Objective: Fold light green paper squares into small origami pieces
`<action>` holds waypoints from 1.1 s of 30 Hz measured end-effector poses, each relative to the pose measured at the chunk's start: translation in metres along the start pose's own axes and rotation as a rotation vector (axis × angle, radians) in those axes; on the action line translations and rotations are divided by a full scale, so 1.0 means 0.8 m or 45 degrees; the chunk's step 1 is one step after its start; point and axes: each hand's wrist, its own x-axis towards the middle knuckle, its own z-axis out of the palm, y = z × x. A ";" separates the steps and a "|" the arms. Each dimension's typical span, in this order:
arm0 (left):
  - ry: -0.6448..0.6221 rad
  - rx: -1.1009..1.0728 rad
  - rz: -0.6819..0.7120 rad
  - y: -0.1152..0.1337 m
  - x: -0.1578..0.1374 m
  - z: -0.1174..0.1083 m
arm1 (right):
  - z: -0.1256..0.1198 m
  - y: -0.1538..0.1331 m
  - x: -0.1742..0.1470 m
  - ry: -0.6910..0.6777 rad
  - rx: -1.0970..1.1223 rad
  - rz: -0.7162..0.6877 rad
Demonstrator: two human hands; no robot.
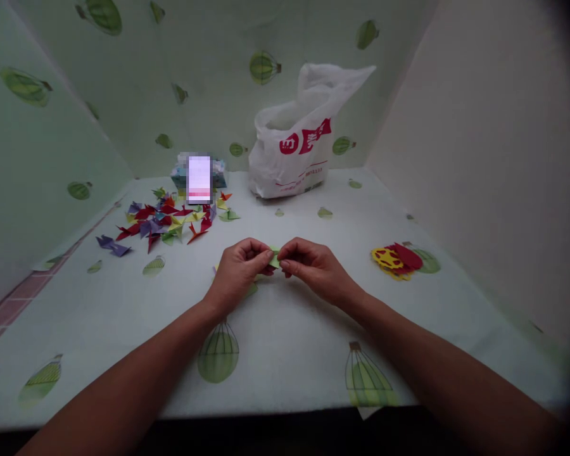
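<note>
Between my two hands, above the middle of the table, is a small piece of folded light green paper point(275, 258). My left hand point(244, 269) pinches its left side between thumb and fingers. On the other side, the fingertips of my right hand point(313, 266) close on its right edge. The folds are too small to make out fully. Partly hidden behind my left hand, some yellow and green paper lies on the table. To the far left spreads a pile of folded paper cranes point(164, 218) in red, purple, yellow, green and orange.
A phone with a lit screen point(199, 178) leans against a tissue box point(221, 174) behind the cranes. A white plastic bag point(289, 152) stands at the back. Red and yellow cut-out shapes point(396, 259) lie at right. The balloon-patterned cloth point(289, 367) covers the table; walls enclose it.
</note>
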 end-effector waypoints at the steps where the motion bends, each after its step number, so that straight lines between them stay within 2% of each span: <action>1: -0.011 0.000 -0.005 0.000 0.000 0.000 | 0.000 -0.001 0.000 0.007 -0.018 -0.004; 9: -0.129 -0.109 -0.035 -0.003 0.003 0.002 | 0.000 -0.006 -0.001 0.064 -0.160 -0.053; 17: -0.134 -0.037 0.010 -0.002 0.001 0.001 | 0.000 -0.005 -0.003 0.113 -0.360 -0.114; 26: -0.197 -0.061 -0.023 -0.002 -0.002 0.003 | 0.003 -0.002 -0.004 0.192 -0.507 -0.344; 33: -0.232 -0.028 -0.014 -0.005 -0.004 0.009 | 0.005 -0.003 -0.005 0.244 -0.590 -0.342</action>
